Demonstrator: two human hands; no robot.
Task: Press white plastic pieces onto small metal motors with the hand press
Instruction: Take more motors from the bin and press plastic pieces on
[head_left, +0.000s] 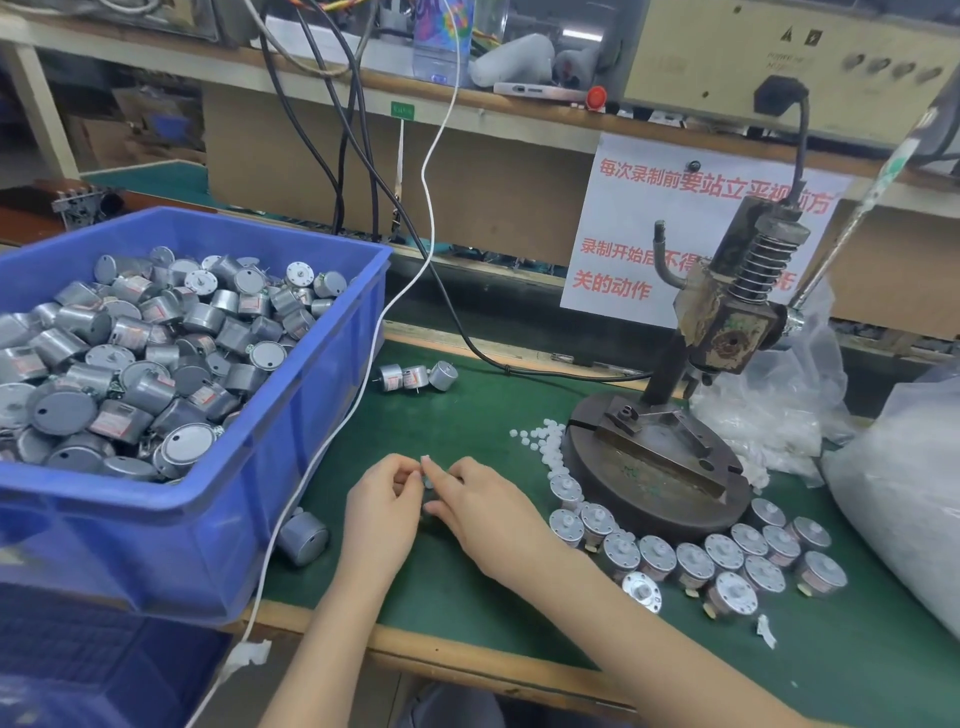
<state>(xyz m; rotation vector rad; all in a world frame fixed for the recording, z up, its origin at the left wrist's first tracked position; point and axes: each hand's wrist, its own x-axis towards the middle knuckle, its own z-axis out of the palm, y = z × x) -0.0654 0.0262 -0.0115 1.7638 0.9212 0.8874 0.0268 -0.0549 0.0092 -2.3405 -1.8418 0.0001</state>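
My left hand (382, 512) and my right hand (480, 512) meet over the green mat, fingers curled around a small metal motor that is mostly hidden between them. A white plastic piece (426, 460) sits at the fingertips of my right hand. Loose white plastic pieces (545, 441) lie beside the hand press (660, 457), which stands to the right with its ram raised. Several finished motors (727, 556) with white caps line the front of the press base.
A blue bin (249, 467) full of grey motors fills the left side. Three motors (415, 376) lie behind my hands, one (304, 538) beside the bin. A white cable (332, 431) crosses the mat. Clear plastic bags (893, 493) sit at the right.
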